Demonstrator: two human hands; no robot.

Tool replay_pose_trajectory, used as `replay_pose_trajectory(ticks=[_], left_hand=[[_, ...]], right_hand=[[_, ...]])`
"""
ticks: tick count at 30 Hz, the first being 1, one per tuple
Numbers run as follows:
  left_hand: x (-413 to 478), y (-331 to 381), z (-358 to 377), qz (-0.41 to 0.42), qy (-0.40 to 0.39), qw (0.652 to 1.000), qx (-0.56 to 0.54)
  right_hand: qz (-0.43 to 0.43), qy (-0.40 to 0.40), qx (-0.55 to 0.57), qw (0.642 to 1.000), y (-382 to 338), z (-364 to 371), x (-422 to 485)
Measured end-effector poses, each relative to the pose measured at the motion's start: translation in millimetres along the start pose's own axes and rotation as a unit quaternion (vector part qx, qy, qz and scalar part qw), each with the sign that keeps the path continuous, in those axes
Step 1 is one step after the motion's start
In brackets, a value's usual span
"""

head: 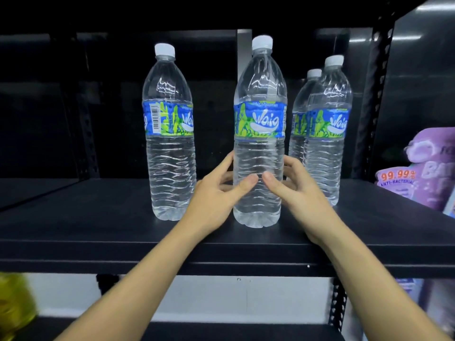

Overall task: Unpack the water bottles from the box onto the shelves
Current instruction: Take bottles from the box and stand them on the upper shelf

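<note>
Several clear water bottles with white caps and blue-green labels stand upright on a black shelf (pixel 98 230). The middle bottle (pixel 259 119) stands near the shelf's front edge. My left hand (pixel 216 193) and my right hand (pixel 295 190) wrap its lower half from both sides, thumbs nearly meeting in front. Another bottle (pixel 170 134) stands to the left, apart from my hands. Two more stand on the right, one (pixel 328 129) in front of the other (pixel 299 112). The box is out of view.
Purple anti-bacterial refill packs (pixel 423 168) lean at the shelf's right end. Black perforated uprights (pixel 371 102) frame the bay. A lower shelf (pixel 197 331) lies beneath, with a blurred yellow object (pixel 14 308) at its far left.
</note>
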State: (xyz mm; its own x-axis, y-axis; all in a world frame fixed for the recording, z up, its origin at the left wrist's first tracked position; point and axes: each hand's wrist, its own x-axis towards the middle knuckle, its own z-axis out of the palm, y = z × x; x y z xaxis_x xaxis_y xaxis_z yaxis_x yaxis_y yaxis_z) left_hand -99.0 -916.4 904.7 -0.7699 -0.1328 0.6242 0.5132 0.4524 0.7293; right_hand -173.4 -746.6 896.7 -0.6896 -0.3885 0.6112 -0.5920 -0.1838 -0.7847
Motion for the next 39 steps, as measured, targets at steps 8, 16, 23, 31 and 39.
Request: replay_pose_trajectory(ticks=[8,16,23,31,39], left_hand=[[2,-4,-3,-0.024,0.038,0.998,-0.04],[4,-12,-5,-0.037,0.006,0.997,-0.064],[-2,-7,-17,-0.041,-0.079,0.996,-0.002],[-26,-12,-49,-0.079,-0.178,0.949,0.248],[-29,-15,-48,-0.066,-0.154,0.941,0.295]], right_hand=[[0.007,-0.046,-0.011,0.999,0,0,2],[-0.012,-0.031,-0.064,0.997,-1,0,-4],[-0.013,-0.019,-0.081,0.996,-3,1,-5],[-0.02,-0.035,-0.225,0.974,0,-6,2],[0.036,-0.037,-0.284,0.957,0,2,33]])
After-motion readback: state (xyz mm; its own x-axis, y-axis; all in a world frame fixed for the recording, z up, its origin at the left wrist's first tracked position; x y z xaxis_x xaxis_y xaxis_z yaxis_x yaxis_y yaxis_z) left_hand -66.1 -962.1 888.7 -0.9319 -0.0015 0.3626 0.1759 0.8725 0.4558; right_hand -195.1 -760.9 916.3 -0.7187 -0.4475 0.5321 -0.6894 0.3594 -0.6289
